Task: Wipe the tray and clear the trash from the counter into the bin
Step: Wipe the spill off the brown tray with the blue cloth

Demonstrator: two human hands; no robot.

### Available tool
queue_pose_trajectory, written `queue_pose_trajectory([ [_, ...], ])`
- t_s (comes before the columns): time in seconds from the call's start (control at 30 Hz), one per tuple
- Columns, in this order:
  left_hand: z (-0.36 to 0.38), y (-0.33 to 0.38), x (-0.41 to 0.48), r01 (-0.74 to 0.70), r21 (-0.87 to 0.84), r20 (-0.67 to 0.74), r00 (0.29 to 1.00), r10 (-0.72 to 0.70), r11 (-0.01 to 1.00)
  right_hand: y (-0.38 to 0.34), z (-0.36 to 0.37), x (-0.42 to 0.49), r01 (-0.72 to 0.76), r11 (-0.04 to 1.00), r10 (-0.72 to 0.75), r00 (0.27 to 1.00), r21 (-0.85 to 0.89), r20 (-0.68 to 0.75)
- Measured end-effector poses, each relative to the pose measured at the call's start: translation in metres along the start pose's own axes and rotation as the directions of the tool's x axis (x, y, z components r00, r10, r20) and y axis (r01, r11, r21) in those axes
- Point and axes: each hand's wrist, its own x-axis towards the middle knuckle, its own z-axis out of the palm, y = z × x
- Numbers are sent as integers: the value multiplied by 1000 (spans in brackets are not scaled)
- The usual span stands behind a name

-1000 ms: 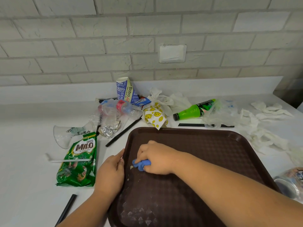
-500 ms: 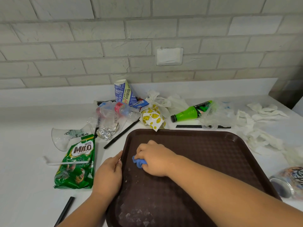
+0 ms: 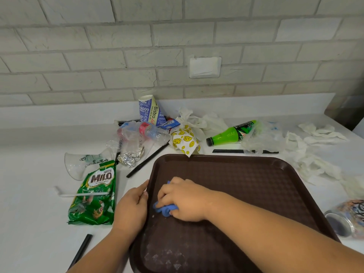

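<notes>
A dark brown tray [image 3: 246,180] lies on the white counter [image 3: 29,223] in front of me. My right hand [image 3: 185,200] grips a small blue cloth [image 3: 165,209] and presses it on the tray's left part. My left hand [image 3: 132,207] holds the tray's left rim, thumb on the edge. White smears [image 3: 167,259] show on the tray's near left corner. Trash lies behind and left of the tray: a green Milo packet [image 3: 94,194], crumpled foil [image 3: 131,158], a clear plastic bottle [image 3: 151,133], a green bottle [image 3: 232,133], a paper cup [image 3: 150,112] and a smiley wrapper [image 3: 184,142].
Crumpled white tissues [image 3: 313,160] spread along the right of the counter. A can [image 3: 346,219] lies on its side at the tray's right edge. Black straws [image 3: 244,151] lie behind the tray, another [image 3: 81,249] near left, with a white straw [image 3: 78,194] over the packet. No bin is in view.
My right hand has slid the blue cloth a little towards me on the tray. My left hand stays on the tray's left rim.
</notes>
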Motion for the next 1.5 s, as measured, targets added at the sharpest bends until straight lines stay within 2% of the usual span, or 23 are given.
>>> queue_pose_trajectory([
  [0.07,-1,1,0,-2,-14,15,1000,2,1000,8,-3,0,-49,997,49,999,55,2],
  [0.17,-4,-1,0,-3,-35,31,999,4,999,7,-2,5,-135,991,134,990,-13,-52],
  [0.23,-4,-2,0,3,-28,27,1000,-2,1000,-4,4,7,-81,994,77,995,-68,-56],
  [0.33,-4,-1,0,7,-47,2,1000,-7,999,-14,5,1,80,997,-80,997,-12,-1],
  [0.43,-4,-1,-1,11,-61,-9,1000,-11,998,-8,-2,0,37,998,-38,999,50,21],
  [0.5,-4,-1,-1,7,-57,-14,1000,-8,998,-9,-1,1,-31,999,31,999,-8,-20],
  [0.53,-4,0,-1,7,-54,-15,1000,-8,999,-13,2,0,-23,998,20,999,-53,-44],
  [0.6,-4,-1,0,11,-57,-21,1000,-12,998,-22,9,-3,75,993,-79,996,-94,-41],
  [0.67,-4,-1,0,10,-52,-22,1000,-11,999,-27,10,-11,193,980,-193,981,-48,6],
  [0.73,-4,0,-1,6,-45,-19,1000,-7,999,-20,4,-19,210,978,-210,975,2,66],
  [0.8,-4,1,-2,3,-54,-25,1000,-5,999,-4,-5,-27,137,990,-141,986,43,88],
  [0.87,-4,2,-3,1,-64,-31,1000,-3,998,13,-16,-35,59,987,-60,998,147,3],
  [0.97,-5,3,-4,5,-77,-26,1000,-7,997,30,-34,-49,9,881,69,987,473,-146],
  [1.0,-5,4,-4,7,-84,-23,1000,-9,996,35,-37,-54,-7,858,108,980,514,-165],
  [1.13,-5,4,-5,3,-86,-22,1000,-5,996,47,-21,-71,-251,874,323,940,416,-111],
  [1.23,-4,3,-3,5,-69,-21,1000,-6,998,43,7,-71,-416,870,448,891,266,-71],
  [1.3,-4,3,-3,14,-59,-22,1000,-15,998,31,22,-61,-467,870,488,859,157,-153],
  [1.33,-3,2,-3,21,-61,-21,1000,-22,998,23,27,-55,-461,878,479,853,129,-208],
  [1.4,-3,2,-3,34,-67,-21,999,-35,997,6,32,-46,-344,930,367,897,132,-245],
  [1.5,-2,1,-3,32,-57,-30,999,-33,998,-12,31,-41,-87,987,104,987,136,-121],
])
